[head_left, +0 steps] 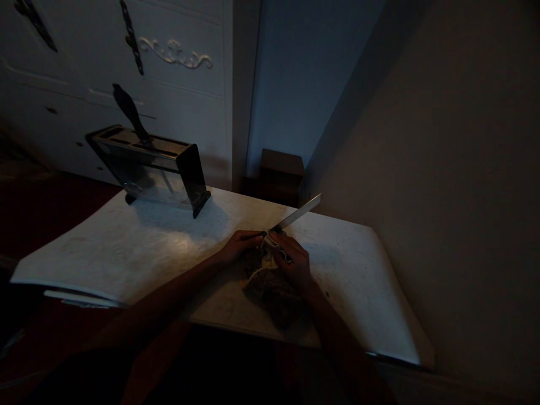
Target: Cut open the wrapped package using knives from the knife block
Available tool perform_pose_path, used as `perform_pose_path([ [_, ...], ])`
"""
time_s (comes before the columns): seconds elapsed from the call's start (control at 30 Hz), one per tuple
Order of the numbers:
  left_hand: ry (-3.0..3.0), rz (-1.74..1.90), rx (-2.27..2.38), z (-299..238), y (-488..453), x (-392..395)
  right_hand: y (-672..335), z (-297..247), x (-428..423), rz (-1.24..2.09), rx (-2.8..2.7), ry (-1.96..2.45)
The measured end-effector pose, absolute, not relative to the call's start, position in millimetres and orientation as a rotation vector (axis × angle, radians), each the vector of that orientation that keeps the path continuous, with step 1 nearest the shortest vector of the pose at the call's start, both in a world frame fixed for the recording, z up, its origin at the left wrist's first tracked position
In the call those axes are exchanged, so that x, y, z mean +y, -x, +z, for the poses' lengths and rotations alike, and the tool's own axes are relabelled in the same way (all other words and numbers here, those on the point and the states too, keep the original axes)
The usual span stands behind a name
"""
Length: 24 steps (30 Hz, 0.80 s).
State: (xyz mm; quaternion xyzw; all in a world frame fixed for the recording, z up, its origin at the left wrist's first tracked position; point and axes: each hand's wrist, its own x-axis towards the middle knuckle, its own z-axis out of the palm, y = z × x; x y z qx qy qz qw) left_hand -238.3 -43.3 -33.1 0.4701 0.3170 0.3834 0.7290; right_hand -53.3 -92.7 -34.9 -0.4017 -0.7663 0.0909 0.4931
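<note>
Jutting forward beyond the right hand (294, 260), a knife blade (300, 212).

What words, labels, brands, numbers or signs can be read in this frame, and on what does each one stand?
None can be read.
The knife, cloth, slotted holder and white cabinet show no legible text; the frame is too dark to rule out small markings.
The raised scroll on the cabinet is ornament, not writing.
</note>
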Motion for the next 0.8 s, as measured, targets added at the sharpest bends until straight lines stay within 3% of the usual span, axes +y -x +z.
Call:
perform_pose_path([
  [0.4, -0.981, 0.842, 0.638, -43.0, 243.4, -31.9, 55.0, -41.0, -87.1, 0.411, -1.795, 1.287],
  [0.8, -0.515, 0.815, 0.477, -32.6, 254.6, -23.6, 47.1, -34.2, -82.9, 0.743, -1.065, 1.447],
])
